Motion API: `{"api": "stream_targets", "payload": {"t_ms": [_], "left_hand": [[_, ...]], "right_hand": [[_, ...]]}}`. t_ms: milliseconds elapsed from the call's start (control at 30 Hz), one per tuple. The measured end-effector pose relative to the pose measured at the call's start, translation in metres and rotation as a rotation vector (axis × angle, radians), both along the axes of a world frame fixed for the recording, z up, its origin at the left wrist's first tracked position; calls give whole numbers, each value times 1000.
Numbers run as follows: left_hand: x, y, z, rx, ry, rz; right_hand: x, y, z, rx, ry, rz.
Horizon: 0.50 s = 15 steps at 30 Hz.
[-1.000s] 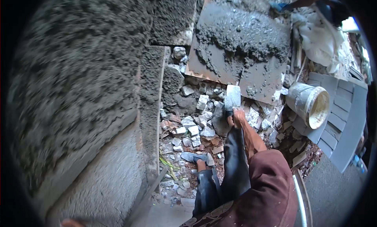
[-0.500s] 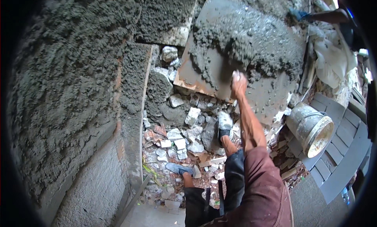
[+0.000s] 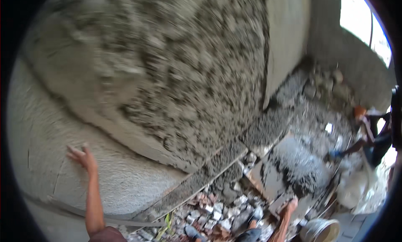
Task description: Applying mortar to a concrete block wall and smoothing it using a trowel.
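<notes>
Hands well apart, the left hand [image 3: 84, 158] spreads open before the pale wall [image 3: 130, 181] at lower left, contact unclear. Lower right, the right hand [image 3: 291, 205] is curled around a trowel [image 3: 278, 203], near wet mortar [image 3: 303, 162] on a board [image 3: 260, 178].

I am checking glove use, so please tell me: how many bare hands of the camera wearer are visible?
2: the left hand, fingers spread before the pale lower wall; the right hand, closed, near the mortar-covered board. Neither is hidden.

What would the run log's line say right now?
left hand: open, near wall | right hand: near mortar, grip unclear | around: rubble, bucket, another person
</notes>
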<state>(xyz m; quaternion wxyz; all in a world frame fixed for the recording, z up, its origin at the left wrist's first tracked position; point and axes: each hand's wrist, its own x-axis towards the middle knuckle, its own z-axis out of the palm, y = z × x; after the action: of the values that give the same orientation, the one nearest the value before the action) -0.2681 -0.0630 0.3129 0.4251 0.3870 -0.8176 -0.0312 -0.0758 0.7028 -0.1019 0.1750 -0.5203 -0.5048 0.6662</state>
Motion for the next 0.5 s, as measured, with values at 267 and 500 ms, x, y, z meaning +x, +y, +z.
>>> {"api": "stream_targets", "payload": {"t_ms": [267,500], "left_hand": [[127,-98,230,-878,409,-75],[135,-144,260,-945,481,-17]], "right_hand": [[-9,-109,396,333,701,-301],[-2,-38,526,1089,-162,-1124]]}}
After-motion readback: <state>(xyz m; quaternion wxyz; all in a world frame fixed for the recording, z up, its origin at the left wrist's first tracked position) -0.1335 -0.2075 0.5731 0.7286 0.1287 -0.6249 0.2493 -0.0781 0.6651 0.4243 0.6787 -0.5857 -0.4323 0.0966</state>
